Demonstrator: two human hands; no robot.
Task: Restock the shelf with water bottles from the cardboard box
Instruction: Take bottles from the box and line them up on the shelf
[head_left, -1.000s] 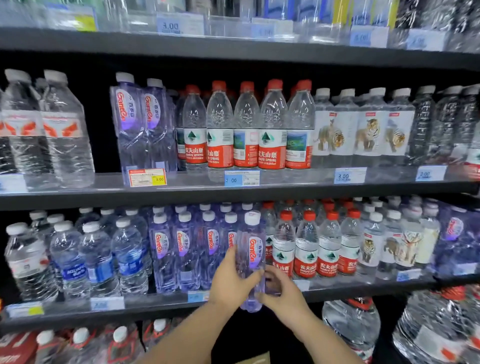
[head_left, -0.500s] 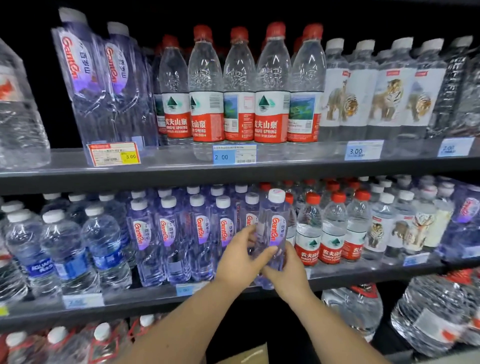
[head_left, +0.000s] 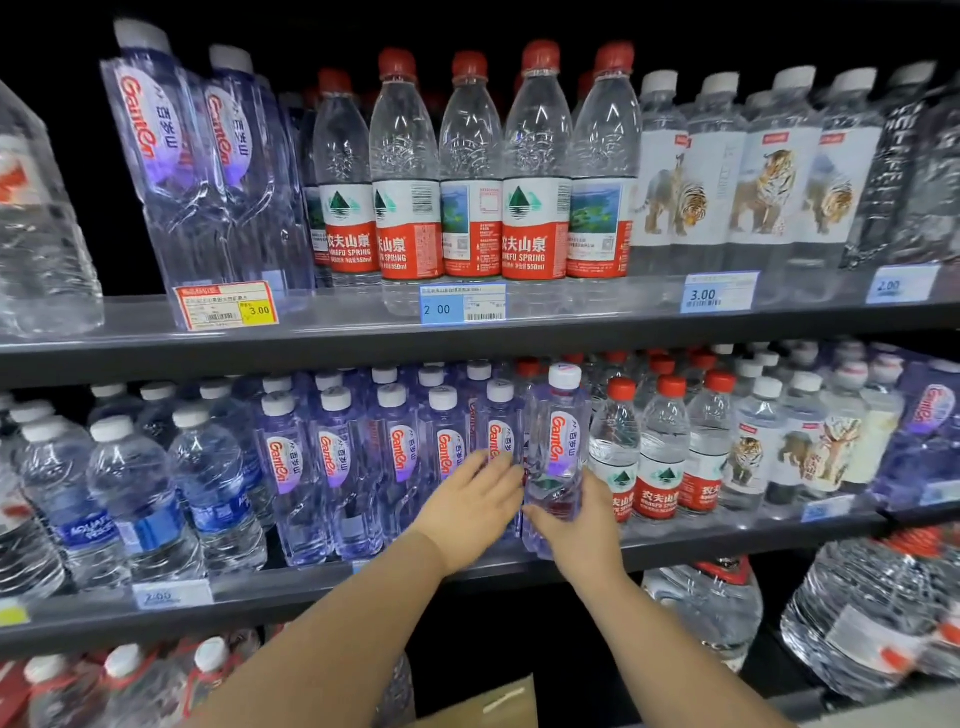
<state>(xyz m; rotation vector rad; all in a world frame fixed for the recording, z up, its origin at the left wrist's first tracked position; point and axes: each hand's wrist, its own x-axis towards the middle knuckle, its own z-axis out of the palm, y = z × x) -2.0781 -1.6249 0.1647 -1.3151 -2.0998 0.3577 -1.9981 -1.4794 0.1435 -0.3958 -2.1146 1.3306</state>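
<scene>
My right hand (head_left: 584, 525) grips the clear purple-tinted plastic water bottle (head_left: 556, 447) at the dark metal shelf (head_left: 727, 540) edge, my open left hand (head_left: 470, 506) steadying it; this one nearly placed, remaining stock unseen.

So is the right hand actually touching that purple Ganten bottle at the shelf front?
Touching. The head view shows the right hand wrapped around the lower body of the Ganten bottle, fingers overlapping it.
</scene>
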